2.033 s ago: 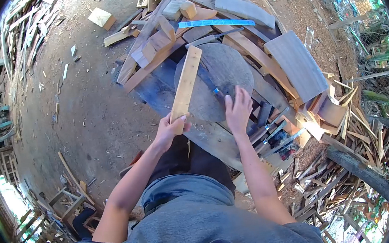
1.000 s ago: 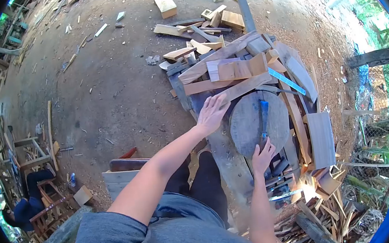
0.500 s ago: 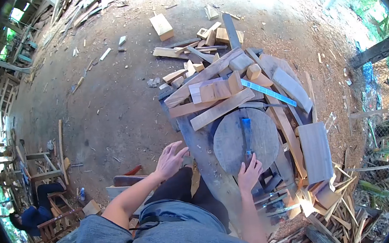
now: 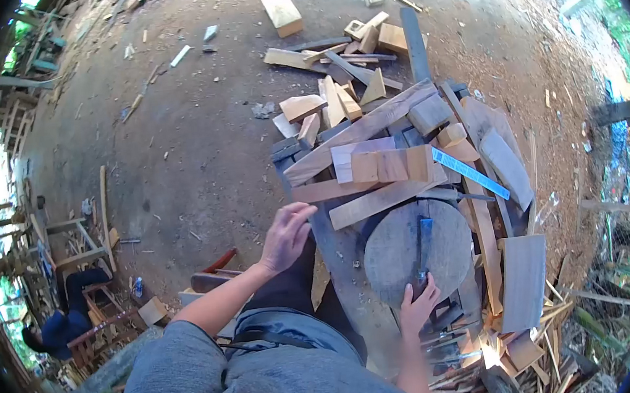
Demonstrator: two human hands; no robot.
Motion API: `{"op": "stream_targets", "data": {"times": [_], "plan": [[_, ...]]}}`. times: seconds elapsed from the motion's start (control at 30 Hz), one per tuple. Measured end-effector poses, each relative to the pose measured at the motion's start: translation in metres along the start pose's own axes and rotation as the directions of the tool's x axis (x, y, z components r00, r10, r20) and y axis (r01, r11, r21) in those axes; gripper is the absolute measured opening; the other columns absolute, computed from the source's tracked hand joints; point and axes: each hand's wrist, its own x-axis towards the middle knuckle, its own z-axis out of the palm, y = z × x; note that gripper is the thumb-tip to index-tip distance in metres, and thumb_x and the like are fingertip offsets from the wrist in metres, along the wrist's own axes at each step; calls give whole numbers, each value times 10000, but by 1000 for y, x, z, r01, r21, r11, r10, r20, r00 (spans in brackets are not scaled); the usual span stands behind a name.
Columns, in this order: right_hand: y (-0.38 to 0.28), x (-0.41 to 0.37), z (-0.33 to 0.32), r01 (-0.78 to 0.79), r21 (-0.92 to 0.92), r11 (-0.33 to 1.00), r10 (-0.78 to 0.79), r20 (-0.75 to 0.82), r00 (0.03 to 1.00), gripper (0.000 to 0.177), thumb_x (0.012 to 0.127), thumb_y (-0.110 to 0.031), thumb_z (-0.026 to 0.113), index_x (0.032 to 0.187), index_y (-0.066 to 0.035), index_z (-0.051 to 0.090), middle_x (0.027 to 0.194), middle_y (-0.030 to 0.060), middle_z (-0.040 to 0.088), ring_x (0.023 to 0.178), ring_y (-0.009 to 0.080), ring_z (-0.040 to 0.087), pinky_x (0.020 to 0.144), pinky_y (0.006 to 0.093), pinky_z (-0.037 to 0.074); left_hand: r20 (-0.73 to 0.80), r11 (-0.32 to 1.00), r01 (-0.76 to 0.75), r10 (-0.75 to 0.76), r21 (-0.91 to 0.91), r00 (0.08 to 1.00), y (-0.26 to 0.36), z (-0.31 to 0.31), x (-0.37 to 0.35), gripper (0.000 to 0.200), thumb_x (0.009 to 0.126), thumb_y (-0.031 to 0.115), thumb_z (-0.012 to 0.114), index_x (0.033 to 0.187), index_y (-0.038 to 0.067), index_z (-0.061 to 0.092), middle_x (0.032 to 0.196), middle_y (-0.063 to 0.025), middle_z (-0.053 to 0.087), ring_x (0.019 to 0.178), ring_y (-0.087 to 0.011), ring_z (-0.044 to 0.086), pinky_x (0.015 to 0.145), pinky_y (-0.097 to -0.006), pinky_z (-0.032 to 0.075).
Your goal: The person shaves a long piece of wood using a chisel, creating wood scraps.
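Observation:
A long flat dark tool with a blue sheen lies over the round wooden block, its far end angled slightly right. My right hand has its fingers closed at the tool's near end, by the block's front edge; the exact kind of tool is not clear. Raised to the left of the workbench, my left hand is empty, its fingers loosely bent. Just beyond the block, a pale wooden strip and a row of wooden blocks lie on the bench.
A blue-and-white ruler-like strip lies across the wood at right. A wide grey board leans at the bench's right side. Offcuts are heaped at the far end. A person is low at far left, beside wooden frames.
The view has shifted, so the bench sits further right and lower. The tool's far end has swung slightly right in my right hand. My left hand's fingers have drawn closer together.

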Motion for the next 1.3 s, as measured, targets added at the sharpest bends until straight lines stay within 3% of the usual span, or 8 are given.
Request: {"op": "stream_targets", "data": {"times": [0.1, 0.27, 0.43, 0.7, 0.83, 0.97, 1.07, 1.3], "plan": [[-15, 5, -2, -47, -95, 994, 53, 60, 997, 534, 854, -178, 621, 1324, -36, 412, 1162, 224, 466, 1093, 408, 461, 934, 470, 381, -231, 993, 103, -115, -62, 966, -29, -10, 40, 322, 863, 3, 564, 1181, 49, 585, 1075, -150, 552, 983, -310, 576, 858, -366, 474], [-34, 12, 12, -141, -138, 980, 147, 33, 989, 542, 874, -201, 599, 1334, -8, 387, 1169, 247, 477, 1106, 427, 460, 936, 487, 377, -308, 982, 179, -190, -65, 932, -92, -36, 118, 326, 869, 0, 561, 1191, 46, 577, 1023, -133, 573, 938, -249, 596, 821, -327, 481], [-60, 18, 15, -289, -269, 919, 310, 40, 950, 606, 902, -271, 577, 1385, 5, 335, 1228, 265, 434, 1131, 440, 433, 972, 482, 357, -27, 695, 535, -621, -480, 783, -166, -26, 184, 332, 912, 68, 542, 1243, 50, 538, 1059, -79, 593, 852, -138, 580, 767, -293, 494], [-33, 19, 20, -356, -374, 856, 426, 121, 897, 633, 961, -324, 472, 1449, 14, 253, 1310, 292, 367, 1202, 435, 377, 1018, 469, 317, 318, 364, 710, -706, -603, 633, -189, -2, 210, 308, 952, 138, 526, 1253, 75, 538, 1044, -57, 597, 903, -98, 549, 771, -253, 475], [-38, 23, 20, -357, -382, 852, 434, 138, 890, 598, 1004, -359, 343, 1448, 31, 253, 1329, 301, 356, 1192, 442, 387, 1022, 463, 317, 144, 529, 655, -708, -540, 691, -207, 0, 165, 277, 935, 125, 535, 1201, 58, 579, 1037, -52, 620, 882, -92, 560, 752, -255, 479], [-39, 23, 24, -360, -430, 828, 437, 92, 895, 587, 1006, -342, 341, 1449, 34, 251, 1307, 296, 376, 1175, 439, 403, 999, 463, 341, 69, 470, 757, -829, -454, 555, -218, -8, 158, 244, 925, 99, 524, 1146, 34, 605, 901, -25, 649, 766, -82, 569, 710, -245, 482], [-53, 29, 23, -415, -399, 818, 486, 92, 869, 569, 1004, -307, 357, 1447, 36, 256, 1295, 294, 392, 1172, 438, 410, 998, 461, 344, 53, 654, 646, -685, -392, 726, -231, -2, 191, 248, 926, 94, 526, 1155, 30, 593, 964, -49, 641, 815, -101, 568, 751, -258, 477], [-53, 34, 19, -425, -462, 778, 539, 145, 830, 551, 993, -247, 378, 1432, 63, 261, 1334, 313, 362, 1221, 439, 380, 1046, 458, 306, 64, 491, 760, -822, -427, 566, -293, 80, 235, 457, 910, 231, 582, 1297, 10, 483, 1144, -190, 556, 1042, -260, 583, 895, -362, 476]]}}
